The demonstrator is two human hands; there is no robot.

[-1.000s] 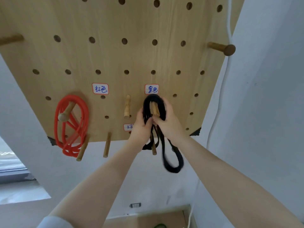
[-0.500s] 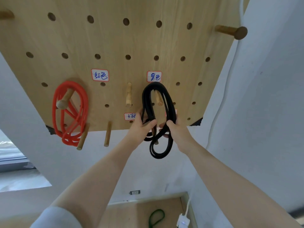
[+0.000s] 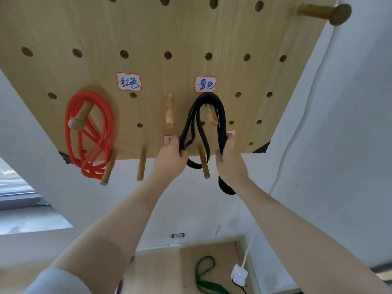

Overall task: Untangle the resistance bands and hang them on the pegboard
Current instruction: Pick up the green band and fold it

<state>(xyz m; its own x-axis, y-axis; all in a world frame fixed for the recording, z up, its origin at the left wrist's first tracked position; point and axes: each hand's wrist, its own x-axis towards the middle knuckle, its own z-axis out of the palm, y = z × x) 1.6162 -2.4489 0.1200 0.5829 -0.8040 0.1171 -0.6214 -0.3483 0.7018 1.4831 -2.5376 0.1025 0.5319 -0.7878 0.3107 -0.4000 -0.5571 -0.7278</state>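
A black resistance band [image 3: 220, 115] hangs looped over a wooden peg [image 3: 212, 115] on the wooden pegboard [image 3: 191, 35], under a white label. My left hand [image 3: 169, 160] grips the band's left strands near the board's lower edge. My right hand [image 3: 230, 162] grips the right strands, and a loop of the band hangs below it. A red band [image 3: 108, 124] hangs coiled over a knobbed peg [image 3: 77, 122] at the left. A green band [image 3: 203, 272] lies on the floor below.
Several bare pegs stick out of the board: one in the middle [image 3: 169, 111], a row along the lower edge [image 3: 141, 164], a big one at top right [image 3: 326, 12]. A white cable [image 3: 297, 132] runs down the wall to a power strip [image 3: 239, 274].
Both hands have slid down the black band from the peg to the board's lower edge and spread its strands apart. The view has tilted down, showing the floor.
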